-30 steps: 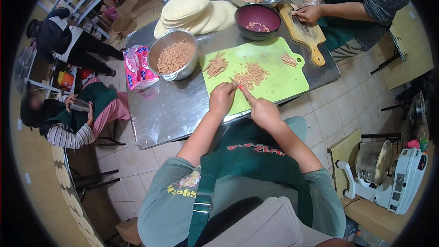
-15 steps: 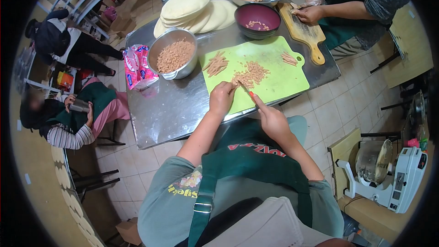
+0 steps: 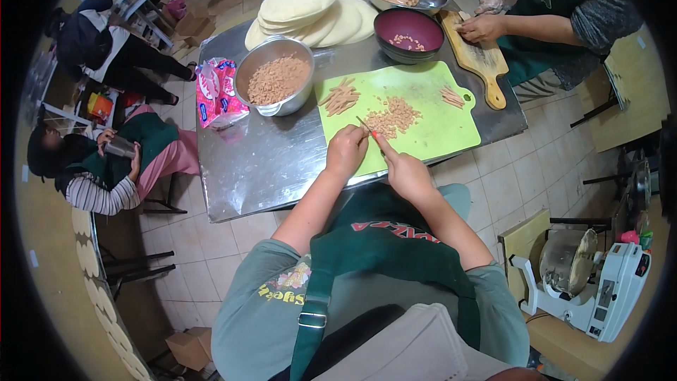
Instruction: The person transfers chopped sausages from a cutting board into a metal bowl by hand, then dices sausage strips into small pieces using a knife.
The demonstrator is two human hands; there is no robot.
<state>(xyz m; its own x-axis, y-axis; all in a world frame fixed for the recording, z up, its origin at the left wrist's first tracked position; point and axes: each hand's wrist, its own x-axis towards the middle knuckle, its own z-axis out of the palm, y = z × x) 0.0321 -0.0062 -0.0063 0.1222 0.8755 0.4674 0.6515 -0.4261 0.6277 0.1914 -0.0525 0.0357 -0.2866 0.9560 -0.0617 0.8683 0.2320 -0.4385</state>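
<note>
The left hand (image 3: 346, 150) bunched at eight o'clock from the diced sausage (image 3: 393, 117) on the lime-green cutting board (image 3: 448, 130), perhaps for bracing, any pinch hidden; the right hand (image 3: 409, 175) clasped the red-handled knife (image 3: 374, 134), forefinger extended, likely for control.

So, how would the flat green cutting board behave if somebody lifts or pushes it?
The flat green cutting board looks thin, so it may flex a little. The small brown chopped pieces lie loose on it and would probably slide off if it tilts. It might slip when pushed, since the grey metal tabletop beneath looks smooth and shiny.
</note>
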